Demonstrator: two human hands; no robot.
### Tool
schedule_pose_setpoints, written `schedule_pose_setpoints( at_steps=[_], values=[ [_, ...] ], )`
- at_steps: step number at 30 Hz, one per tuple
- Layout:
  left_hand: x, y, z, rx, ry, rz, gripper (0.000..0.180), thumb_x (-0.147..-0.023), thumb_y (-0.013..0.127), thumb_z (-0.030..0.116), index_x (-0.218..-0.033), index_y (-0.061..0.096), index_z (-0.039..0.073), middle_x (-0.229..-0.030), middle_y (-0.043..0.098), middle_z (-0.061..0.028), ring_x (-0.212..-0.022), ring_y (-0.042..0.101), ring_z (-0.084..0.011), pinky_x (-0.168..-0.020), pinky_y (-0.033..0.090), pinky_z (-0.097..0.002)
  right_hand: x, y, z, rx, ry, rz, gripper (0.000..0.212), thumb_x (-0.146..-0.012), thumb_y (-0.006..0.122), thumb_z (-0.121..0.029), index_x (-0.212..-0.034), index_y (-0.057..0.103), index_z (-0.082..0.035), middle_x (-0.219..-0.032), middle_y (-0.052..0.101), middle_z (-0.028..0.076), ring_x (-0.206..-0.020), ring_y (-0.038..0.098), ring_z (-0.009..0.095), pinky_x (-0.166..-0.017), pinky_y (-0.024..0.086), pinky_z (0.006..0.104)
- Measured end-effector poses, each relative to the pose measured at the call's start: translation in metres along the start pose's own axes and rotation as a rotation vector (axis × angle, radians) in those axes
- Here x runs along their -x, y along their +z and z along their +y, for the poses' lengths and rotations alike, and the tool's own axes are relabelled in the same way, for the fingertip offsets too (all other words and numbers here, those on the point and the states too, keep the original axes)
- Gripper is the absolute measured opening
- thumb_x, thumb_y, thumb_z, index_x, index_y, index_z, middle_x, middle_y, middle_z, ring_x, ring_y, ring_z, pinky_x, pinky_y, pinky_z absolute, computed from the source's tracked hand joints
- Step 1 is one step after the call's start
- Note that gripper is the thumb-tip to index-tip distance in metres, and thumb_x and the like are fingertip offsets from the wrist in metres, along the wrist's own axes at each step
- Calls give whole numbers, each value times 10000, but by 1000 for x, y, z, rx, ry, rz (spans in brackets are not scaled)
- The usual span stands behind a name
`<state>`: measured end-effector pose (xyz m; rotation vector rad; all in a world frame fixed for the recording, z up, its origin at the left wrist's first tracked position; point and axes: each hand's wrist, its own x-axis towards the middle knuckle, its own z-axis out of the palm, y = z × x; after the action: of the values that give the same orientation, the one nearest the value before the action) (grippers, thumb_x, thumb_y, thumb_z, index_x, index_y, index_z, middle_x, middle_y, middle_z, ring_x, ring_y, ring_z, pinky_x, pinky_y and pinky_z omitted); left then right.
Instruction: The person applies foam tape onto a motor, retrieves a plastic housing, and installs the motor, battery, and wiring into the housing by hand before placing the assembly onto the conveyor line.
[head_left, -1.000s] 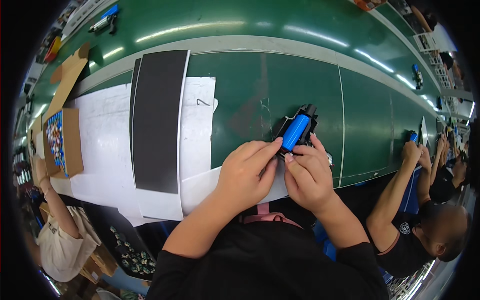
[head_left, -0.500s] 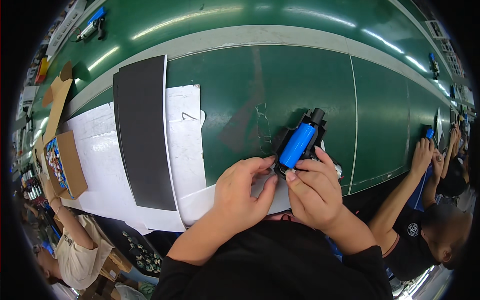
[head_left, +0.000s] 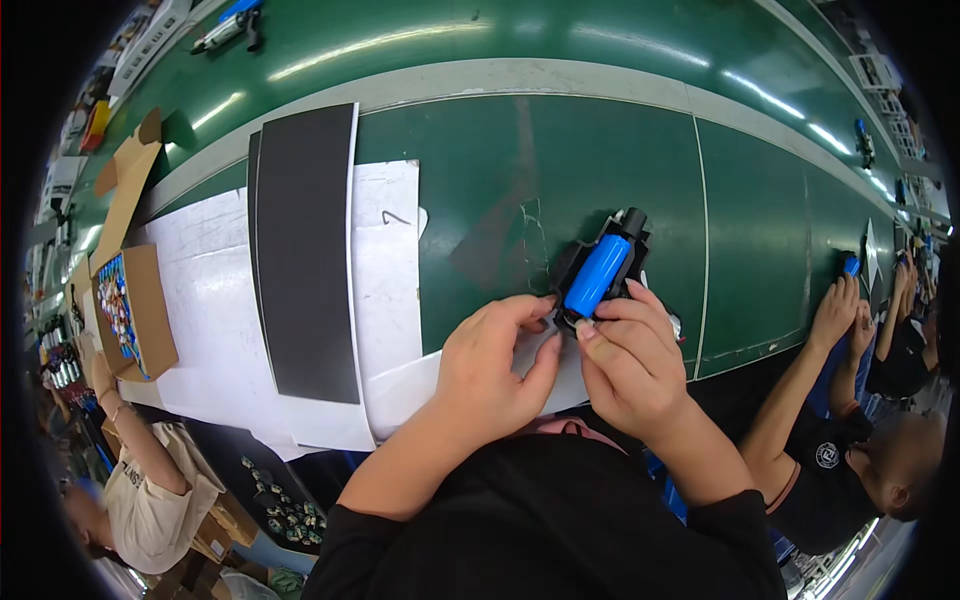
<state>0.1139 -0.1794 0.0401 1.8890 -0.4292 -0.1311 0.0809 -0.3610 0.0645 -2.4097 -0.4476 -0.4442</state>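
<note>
A black plastic housing (head_left: 570, 265) lies tilted on the green worktop, with a blue cylinder (head_left: 598, 277) resting lengthwise in it. My left hand (head_left: 488, 368) is at the housing's lower left corner. Its curled fingers bear on the edge while the thumb stands a little apart. Thumb and forefinger of my right hand (head_left: 638, 372) pinch at the near end of the blue cylinder, and its other fingers lie along the housing's right side. My fingers hide the near end of the housing, and whether a small part sits between my right fingertips is not visible.
Black sheets (head_left: 305, 250) lie on white boards (head_left: 205, 300) to my left. Beyond them stands an open cardboard box (head_left: 150, 310) of small colourful parts. Co-workers sit on both sides; one's hand (head_left: 835, 310) works at the right. Another device (head_left: 228, 30) lies at far left.
The view has shifted slightly, so the sheets and boards sit further right. Both hands keep nearly the same place on the housing and the blue cylinder.
</note>
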Motion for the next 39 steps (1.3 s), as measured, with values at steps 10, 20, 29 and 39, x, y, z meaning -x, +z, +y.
schedule_pose_setpoints(
  at_steps=[10, 20, 29, 39],
  values=[
    [-6, 3, 0, 48, 51, 56, 93, -881, 711, 54, -966, 683, 28, -889, 709, -109, -770, 697, -235, -664, 545, -328, 7, -1, -1, 32, -56, 69, 182, -791, 744, 57, -964, 708, 12, -972, 631, 133, -959, 664, 322, -990, 519, 533],
    [-12, 6, 12, -40, -87, -15, 294, -863, 799, 191, -1004, 641, -12, -903, 704, -121, -799, 695, -188, -714, 543, -323, 17, -41, 11, -68, 129, 134, 220, -833, 699, 36, -1052, 705, 20, -1090, 676, 152, -991, 678, 316, -909, 542, 389],
    [-24, 2, 28, -53, -274, -129, 272, -888, 775, 179, -1012, 625, -12, -918, 700, -111, -823, 675, -164, -760, 546, -309, 20, -34, 1, 47, -82, 98, 298, -752, 753, -28, -1042, 690, -2, -1094, 655, 141, -1030, 636, 359, -912, 507, 446],
    [-23, 6, 24, -44, -312, -130, 299, -865, 780, 214, -986, 618, -5, -905, 700, -138, -838, 685, -229, -786, 545, -351, 35, -40, 11, 42, 112, 165, 374, -755, 724, -32, -1121, 660, 8, -1141, 638, 168, -1049, 621, 376, -905, 511, 438]
  ],
)
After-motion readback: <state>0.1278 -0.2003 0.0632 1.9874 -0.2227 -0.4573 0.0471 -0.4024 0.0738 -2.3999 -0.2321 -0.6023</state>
